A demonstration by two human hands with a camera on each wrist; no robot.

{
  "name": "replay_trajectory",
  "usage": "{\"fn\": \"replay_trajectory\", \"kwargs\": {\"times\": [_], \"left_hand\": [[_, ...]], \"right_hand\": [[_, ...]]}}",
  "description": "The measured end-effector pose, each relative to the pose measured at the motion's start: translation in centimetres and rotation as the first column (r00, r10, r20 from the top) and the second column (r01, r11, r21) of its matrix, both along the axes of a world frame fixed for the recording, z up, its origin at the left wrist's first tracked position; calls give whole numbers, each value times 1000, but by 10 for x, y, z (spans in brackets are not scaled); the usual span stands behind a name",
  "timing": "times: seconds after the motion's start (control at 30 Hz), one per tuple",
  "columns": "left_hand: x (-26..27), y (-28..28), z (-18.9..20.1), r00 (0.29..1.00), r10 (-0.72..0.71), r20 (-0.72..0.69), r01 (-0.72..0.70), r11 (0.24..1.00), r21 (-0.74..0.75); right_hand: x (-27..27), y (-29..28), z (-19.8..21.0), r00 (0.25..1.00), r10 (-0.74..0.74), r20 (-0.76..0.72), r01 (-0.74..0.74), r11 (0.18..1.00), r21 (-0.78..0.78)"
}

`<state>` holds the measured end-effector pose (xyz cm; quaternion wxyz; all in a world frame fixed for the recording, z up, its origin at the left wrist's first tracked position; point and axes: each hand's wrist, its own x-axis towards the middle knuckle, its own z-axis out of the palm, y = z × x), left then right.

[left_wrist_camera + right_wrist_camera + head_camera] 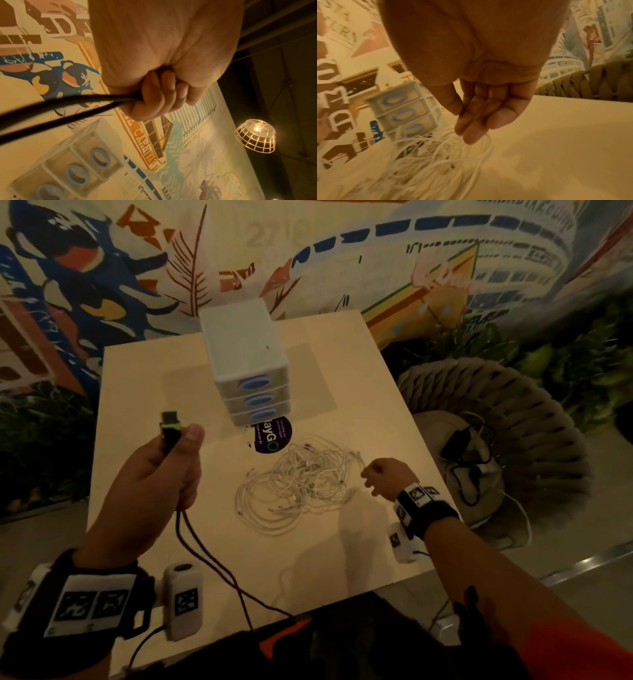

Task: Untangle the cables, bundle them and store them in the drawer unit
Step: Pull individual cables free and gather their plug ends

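My left hand (168,463) is raised above the table's left side and grips a black cable (205,556) just below its green-trimmed USB plug (170,426). Two black strands hang from the fist toward the table's front edge. In the left wrist view the fingers (154,100) curl round the black cable (68,108). A tangle of thin white cables (298,484) lies mid-table. My right hand (380,474) is at its right edge; its fingers (476,121) are relaxed, tips touching white loops (436,155). The white drawer unit (246,364) stands behind, its three blue-handled drawers closed.
A round purple sticker (272,436) lies on the pale table (137,392) in front of the unit. A woven chair (534,446) stands to the right with a black charger and cord (462,450) on its seat. A painted mural wall rises behind.
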<state>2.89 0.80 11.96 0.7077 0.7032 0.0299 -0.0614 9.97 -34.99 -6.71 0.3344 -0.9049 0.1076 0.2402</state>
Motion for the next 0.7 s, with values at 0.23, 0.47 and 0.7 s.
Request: {"fn": "replay_trajectory", "kwargs": {"times": [0.23, 0.47, 0.7], "left_hand": [[18, -16, -15, 997, 42, -65, -37, 997, 71], [27, -34, -25, 989, 49, -140, -27, 987, 156], [27, -63, -41, 976, 87, -199, -28, 960, 279]], "right_hand": [[58, 5, -28, 991, 47, -128, -46, 999, 16], [81, 32, -44, 969, 191, -158, -205, 975, -81], [65, 20, -44, 995, 46, -86, -23, 969, 248]]}}
